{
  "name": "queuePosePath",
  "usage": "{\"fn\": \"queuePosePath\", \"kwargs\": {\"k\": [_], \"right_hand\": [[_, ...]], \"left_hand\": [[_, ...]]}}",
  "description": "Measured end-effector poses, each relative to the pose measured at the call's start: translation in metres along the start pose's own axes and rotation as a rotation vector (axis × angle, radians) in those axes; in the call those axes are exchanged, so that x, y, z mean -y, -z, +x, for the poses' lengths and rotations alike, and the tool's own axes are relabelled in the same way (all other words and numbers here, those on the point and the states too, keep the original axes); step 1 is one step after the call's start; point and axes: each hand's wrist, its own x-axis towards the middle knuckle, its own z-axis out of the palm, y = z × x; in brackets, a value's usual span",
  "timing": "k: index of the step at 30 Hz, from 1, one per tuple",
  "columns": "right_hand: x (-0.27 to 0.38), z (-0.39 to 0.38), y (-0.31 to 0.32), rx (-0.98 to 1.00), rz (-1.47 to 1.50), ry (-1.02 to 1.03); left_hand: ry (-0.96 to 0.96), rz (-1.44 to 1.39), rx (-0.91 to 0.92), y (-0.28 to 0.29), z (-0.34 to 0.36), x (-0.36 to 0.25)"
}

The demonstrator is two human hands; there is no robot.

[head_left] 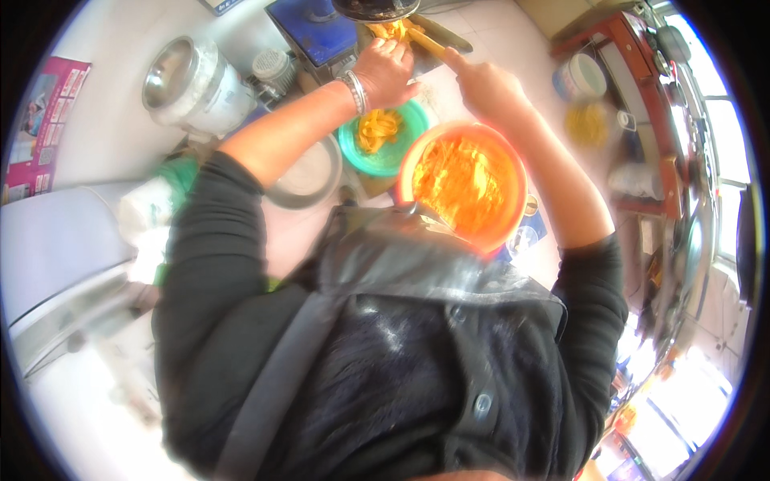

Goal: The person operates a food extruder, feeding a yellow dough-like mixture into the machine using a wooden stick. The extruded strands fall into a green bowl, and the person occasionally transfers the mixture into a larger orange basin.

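At the top of the head view, my left hand has its fingers curled on yellow strips beside a dark metal fitting, apparently gripping them. My right hand is closed round a yellow wooden-looking stick that reaches into those strips. Under my left wrist is a green bowl holding more yellow strips. Closer to me, below my right hand, a large orange bowl holds orange-yellow pieces, partly blurred.
A blue machine stands behind my left hand. A steel-and-white pot and a grey round pan are at left. A white bucket, yellow round item and red-brown cabinet line the right side.
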Motion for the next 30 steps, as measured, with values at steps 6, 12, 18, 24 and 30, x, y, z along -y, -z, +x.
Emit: {"fn": "queuePosePath", "kwargs": {"k": [6, 12, 18, 24, 30], "right_hand": [[-0.011, -0.013, 0.003, -0.007, 0.171, -0.148], [-0.005, 0.011, -0.017, -0.028, 0.268, -0.102], [-0.011, 0.019, -0.020, -0.015, 0.265, -0.041], [-0.016, 0.031, -0.022, -0.020, 0.256, 0.019], [-0.002, 0.024, -0.014, 0.029, 0.132, -0.039]], "left_hand": [[0.027, 0.007, 0.036, 0.000, 0.001, -0.003], [-0.009, 0.036, -0.035, 0.000, 0.002, -0.003], [-0.018, -0.016, -0.047, -0.003, 0.003, -0.002], [-0.049, 0.025, -0.090, -0.005, 0.002, 0.000], [0.000, -0.028, 0.024, 0.005, 0.003, -0.003]]}}
